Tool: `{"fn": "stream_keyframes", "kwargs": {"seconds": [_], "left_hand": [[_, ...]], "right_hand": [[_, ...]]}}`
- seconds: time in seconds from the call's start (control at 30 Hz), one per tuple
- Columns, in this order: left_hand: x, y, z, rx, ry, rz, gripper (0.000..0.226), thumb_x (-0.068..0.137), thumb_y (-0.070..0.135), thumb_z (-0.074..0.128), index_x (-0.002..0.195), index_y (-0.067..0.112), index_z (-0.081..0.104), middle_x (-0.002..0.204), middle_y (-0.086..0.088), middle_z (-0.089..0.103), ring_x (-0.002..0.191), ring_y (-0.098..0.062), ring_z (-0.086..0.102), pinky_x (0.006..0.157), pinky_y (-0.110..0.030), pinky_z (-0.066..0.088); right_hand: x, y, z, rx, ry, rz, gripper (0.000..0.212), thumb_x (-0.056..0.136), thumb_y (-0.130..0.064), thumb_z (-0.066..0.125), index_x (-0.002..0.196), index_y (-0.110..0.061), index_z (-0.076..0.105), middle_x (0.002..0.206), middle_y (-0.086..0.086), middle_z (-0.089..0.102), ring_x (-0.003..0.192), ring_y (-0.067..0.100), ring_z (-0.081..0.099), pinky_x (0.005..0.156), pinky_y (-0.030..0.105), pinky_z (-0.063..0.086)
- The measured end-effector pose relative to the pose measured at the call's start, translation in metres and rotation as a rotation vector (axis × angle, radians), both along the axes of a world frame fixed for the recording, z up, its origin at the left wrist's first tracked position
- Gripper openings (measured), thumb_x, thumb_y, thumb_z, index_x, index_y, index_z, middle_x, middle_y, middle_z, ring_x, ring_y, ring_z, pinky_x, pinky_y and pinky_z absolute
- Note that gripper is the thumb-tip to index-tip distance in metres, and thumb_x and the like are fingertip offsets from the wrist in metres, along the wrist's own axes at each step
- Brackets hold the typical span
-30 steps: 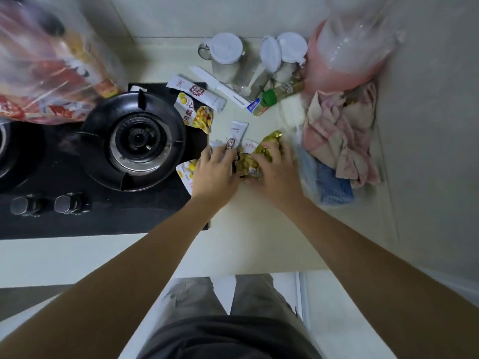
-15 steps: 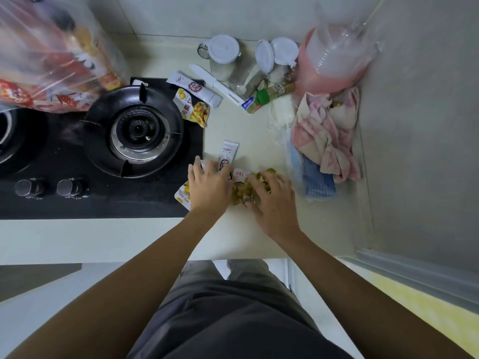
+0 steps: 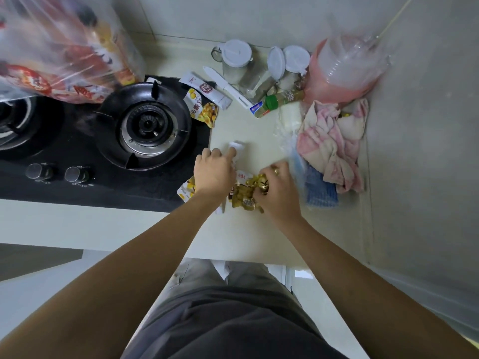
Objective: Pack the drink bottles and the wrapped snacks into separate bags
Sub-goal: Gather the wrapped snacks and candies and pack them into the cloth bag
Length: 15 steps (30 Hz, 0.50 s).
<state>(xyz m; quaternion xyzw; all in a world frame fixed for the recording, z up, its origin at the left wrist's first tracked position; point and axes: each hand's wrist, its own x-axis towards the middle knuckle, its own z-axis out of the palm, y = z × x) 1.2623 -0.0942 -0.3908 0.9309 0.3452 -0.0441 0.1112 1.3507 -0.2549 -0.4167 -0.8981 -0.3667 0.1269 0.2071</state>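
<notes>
My left hand (image 3: 213,172) lies over a small pile of wrapped snacks on the counter, its fingers on a white sachet (image 3: 237,146); a yellow snack pack (image 3: 187,189) pokes out under its wrist. Beside it, my right hand (image 3: 278,190) curls round gold-wrapped snacks (image 3: 245,195). Farther back lie a yellow snack pack (image 3: 202,108) and a long white sachet (image 3: 204,89). A clear bag holding drink bottles (image 3: 59,47) stands at the far left behind the stove.
A black gas stove (image 3: 145,125) with two knobs fills the left. A pink cloth (image 3: 334,136), a blue cloth (image 3: 321,193), a green-capped bottle (image 3: 278,101), a white knife (image 3: 228,86), lidded jars (image 3: 237,58) and a pink plastic bag (image 3: 344,71) crowd the back right corner.
Both hands have drawn the snacks toward the counter's front edge. The right hand has closed more tightly on the gold wrappers, and the left fingers have reached onto the white sachet.
</notes>
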Motion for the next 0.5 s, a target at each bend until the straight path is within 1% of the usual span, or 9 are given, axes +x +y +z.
{"fn": "stream_keyframes", "kwargs": {"seconds": [0.07, 0.13, 0.23, 0.27, 0.33, 0.4, 0.5], "left_hand": [[-0.009, 0.001, 0.008, 0.014, -0.052, 0.038, 0.032, 0.089, 0.022, 0.059, 0.121, 0.022, 0.063, 0.094, -0.010, 0.067, 0.091, -0.032, 0.054, 0.073, -0.040, 0.038], [-0.022, 0.003, 0.018, 0.040, -0.104, 0.071, 0.033, 0.088, 0.021, 0.059, 0.121, 0.023, 0.064, 0.093, -0.008, 0.067, 0.091, -0.032, 0.054, 0.072, -0.040, 0.041], [-0.053, 0.010, 0.037, 0.064, -0.172, 0.135, 0.036, 0.087, 0.021, 0.059, 0.122, 0.023, 0.064, 0.093, -0.006, 0.066, 0.091, -0.031, 0.054, 0.072, -0.041, 0.044], [-0.063, 0.013, 0.042, 0.074, -0.194, 0.152, 0.037, 0.085, 0.021, 0.059, 0.121, 0.023, 0.064, 0.092, -0.005, 0.066, 0.091, -0.031, 0.055, 0.071, -0.040, 0.043], [-0.093, 0.024, 0.055, 0.112, -0.244, 0.214, 0.038, 0.080, 0.020, 0.059, 0.117, 0.022, 0.066, 0.087, -0.004, 0.064, 0.088, -0.031, 0.055, 0.066, -0.035, 0.035], [-0.130, 0.038, 0.067, 0.162, -0.282, 0.287, 0.039, 0.077, 0.017, 0.064, 0.115, 0.021, 0.067, 0.087, -0.003, 0.065, 0.086, -0.030, 0.054, 0.066, -0.033, 0.029], [-0.197, 0.061, 0.082, 0.200, -0.301, 0.402, 0.039, 0.082, 0.019, 0.066, 0.121, 0.023, 0.064, 0.090, -0.003, 0.065, 0.085, -0.026, 0.050, 0.067, -0.033, 0.030]], "right_hand": [[0.000, 0.003, 0.006, 0.010, 0.001, 0.013, 0.038, 0.068, -0.014, 0.078, 0.103, -0.014, 0.064, 0.120, 0.007, 0.047, 0.103, 0.027, 0.055, 0.081, 0.032, 0.049], [-0.003, 0.010, 0.014, 0.054, -0.001, 0.012, 0.036, 0.067, -0.013, 0.077, 0.101, -0.013, 0.064, 0.118, 0.007, 0.047, 0.098, 0.029, 0.056, 0.077, 0.038, 0.052], [-0.018, 0.035, 0.032, 0.123, 0.020, 0.045, 0.037, 0.070, -0.017, 0.078, 0.104, -0.017, 0.064, 0.119, 0.004, 0.045, 0.094, 0.028, 0.059, 0.074, 0.037, 0.053], [-0.025, 0.045, 0.039, 0.143, 0.030, 0.054, 0.037, 0.070, -0.018, 0.078, 0.104, -0.019, 0.063, 0.120, 0.002, 0.045, 0.094, 0.027, 0.059, 0.074, 0.035, 0.052], [-0.049, 0.072, 0.053, 0.204, 0.040, 0.110, 0.038, 0.070, -0.019, 0.079, 0.104, -0.020, 0.063, 0.119, 0.000, 0.045, 0.095, 0.025, 0.061, 0.074, 0.034, 0.051], [-0.080, 0.101, 0.069, 0.241, 0.044, 0.179, 0.038, 0.071, -0.020, 0.078, 0.105, -0.021, 0.063, 0.119, -0.002, 0.044, 0.096, 0.023, 0.061, 0.074, 0.036, 0.053], [-0.135, 0.141, 0.090, 0.247, 0.038, 0.291, 0.038, 0.075, -0.025, 0.081, 0.107, -0.024, 0.062, 0.121, -0.005, 0.042, 0.096, 0.016, 0.059, 0.072, 0.036, 0.055]]}}
